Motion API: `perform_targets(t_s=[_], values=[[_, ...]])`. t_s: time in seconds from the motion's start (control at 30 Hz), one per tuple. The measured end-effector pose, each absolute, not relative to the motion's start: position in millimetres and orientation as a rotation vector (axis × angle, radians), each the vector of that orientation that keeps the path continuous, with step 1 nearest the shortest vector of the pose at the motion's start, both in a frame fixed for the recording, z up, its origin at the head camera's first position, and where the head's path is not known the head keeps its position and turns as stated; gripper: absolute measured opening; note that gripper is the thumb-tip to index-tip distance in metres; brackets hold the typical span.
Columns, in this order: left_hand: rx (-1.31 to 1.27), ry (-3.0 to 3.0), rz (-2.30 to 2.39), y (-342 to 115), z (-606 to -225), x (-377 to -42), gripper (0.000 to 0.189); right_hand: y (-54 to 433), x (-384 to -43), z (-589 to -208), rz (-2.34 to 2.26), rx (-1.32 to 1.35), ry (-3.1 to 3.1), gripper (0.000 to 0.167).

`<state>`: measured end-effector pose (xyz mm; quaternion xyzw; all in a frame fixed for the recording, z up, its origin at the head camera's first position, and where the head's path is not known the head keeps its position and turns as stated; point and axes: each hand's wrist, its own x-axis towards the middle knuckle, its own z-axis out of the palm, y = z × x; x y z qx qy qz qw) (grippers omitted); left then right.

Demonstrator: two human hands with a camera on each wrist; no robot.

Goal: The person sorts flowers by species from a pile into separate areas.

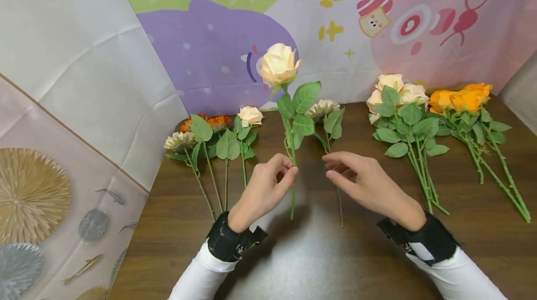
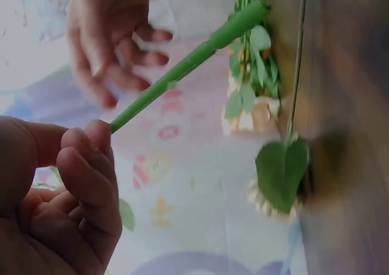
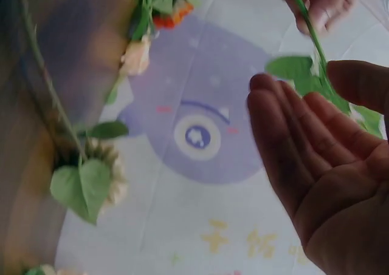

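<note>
Upright above the table stands a pale peach rose [image 1: 278, 66] with green leaves. Its stem [image 2: 182, 67] is pinched between thumb and fingers of my left hand [image 1: 268, 183], and the lower end hangs free. My right hand [image 1: 371, 186] is held a short way to the right of the stem, fingers loosely bent and apart, holding nothing; the right wrist view shows its open palm [image 3: 340, 190]. Behind the right hand's fingertips, a cream many-petalled flower [image 1: 323, 109] with a thin brownish stem lies on the table.
At the left of the dark wooden table [image 1: 168, 244] lie cream and orange flowers [image 1: 220, 124] and another peach rose [image 1: 250, 116]. A bunch of peach roses [image 1: 390, 99] and orange roses [image 1: 465, 98] lie at the right. A patterned cloth [image 1: 226, 48] hangs behind.
</note>
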<state>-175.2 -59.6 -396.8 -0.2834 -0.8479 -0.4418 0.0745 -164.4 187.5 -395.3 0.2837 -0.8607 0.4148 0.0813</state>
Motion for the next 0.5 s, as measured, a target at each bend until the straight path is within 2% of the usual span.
perform_targets(t_s=[0.27,0.5], values=[[-0.994,-2.482,-1.418,-41,-400,-157,0.004,174,-157,-402,1.388,0.96,-2.527,0.03],[-1.008,-2.485,-1.43,-36,-402,-155,0.004,166,-155,-406,1.427,0.966,-2.447,0.03]])
